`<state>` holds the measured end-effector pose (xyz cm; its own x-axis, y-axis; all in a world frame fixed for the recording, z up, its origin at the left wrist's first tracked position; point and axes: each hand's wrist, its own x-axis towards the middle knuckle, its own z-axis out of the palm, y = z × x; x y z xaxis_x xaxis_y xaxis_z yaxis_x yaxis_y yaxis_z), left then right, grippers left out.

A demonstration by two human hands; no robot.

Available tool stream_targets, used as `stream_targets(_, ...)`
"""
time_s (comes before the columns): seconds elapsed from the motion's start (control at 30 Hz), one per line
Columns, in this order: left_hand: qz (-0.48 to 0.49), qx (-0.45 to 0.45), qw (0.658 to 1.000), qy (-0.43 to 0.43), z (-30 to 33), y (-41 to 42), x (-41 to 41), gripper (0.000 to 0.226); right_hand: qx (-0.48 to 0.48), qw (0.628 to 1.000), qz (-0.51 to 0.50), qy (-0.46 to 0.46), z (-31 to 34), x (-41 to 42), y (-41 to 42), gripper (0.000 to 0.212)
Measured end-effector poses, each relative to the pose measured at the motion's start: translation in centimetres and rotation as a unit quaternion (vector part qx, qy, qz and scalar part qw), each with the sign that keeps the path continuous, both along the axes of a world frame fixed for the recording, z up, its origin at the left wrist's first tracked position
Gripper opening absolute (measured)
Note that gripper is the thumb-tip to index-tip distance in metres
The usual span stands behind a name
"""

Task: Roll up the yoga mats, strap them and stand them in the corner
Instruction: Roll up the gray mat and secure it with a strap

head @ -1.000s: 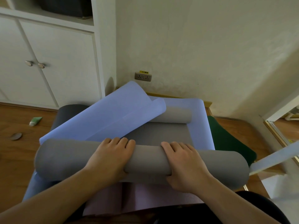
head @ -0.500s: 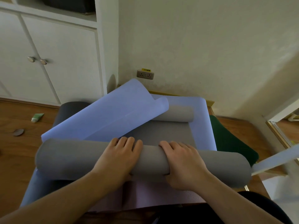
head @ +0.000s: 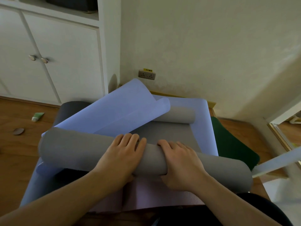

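A grey yoga mat (head: 171, 134) lies on a lavender-blue mat (head: 202, 115), with its near part wound into a thick roll (head: 73, 149) that runs across in front of me. My left hand (head: 123, 154) and my right hand (head: 180, 162) sit side by side on the middle of the roll, fingers over its top and thumbs tucked under its near side. The grey mat's far end curls up into a small roll (head: 177, 116). A loose curled sheet of lavender mat (head: 117, 111) overlaps the far left part.
A pink mat (head: 146, 198) lies under the near edge, a dark grey mat (head: 71, 106) at the far left, a green mat (head: 231, 144) at the right. A green tube (head: 38, 116) and a round disc (head: 18, 131) lie on the wooden floor. White cabinet (head: 65, 62), wall socket (head: 146, 75).
The grey roll has turned a little further away from me and both hands have gone forward with it. Less flat grey mat shows beyond the roll.
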<state>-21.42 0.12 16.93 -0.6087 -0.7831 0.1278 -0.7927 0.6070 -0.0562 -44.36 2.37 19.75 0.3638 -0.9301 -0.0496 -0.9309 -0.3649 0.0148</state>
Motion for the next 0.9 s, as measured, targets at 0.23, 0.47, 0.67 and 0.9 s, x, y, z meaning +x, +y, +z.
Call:
stream_targets(0.23,0.013,0.067,0.996,0.063,0.8,-0.8,0.3,0.072,-0.042,0.999,0.022,0.012,-1.0,0.0,0.4,0.107)
stream_targets(0.47,-0.011,0.059,0.996,0.073,1.6,-0.7,0.6,0.072,-0.044,0.999,0.020,0.025,-1.0,0.2,0.0,0.089)
stream_targets(0.67,0.005,-0.008,1.000,0.011,0.2,-0.3,-0.2,0.099,-0.045,0.999,0.019,-0.018,-0.7,0.1,0.0,0.088)
stream_targets(0.9,-0.018,0.081,0.993,0.079,1.4,-1.3,1.0,0.077,-0.014,0.999,0.011,0.027,-0.6,0.1,0.2,0.120)
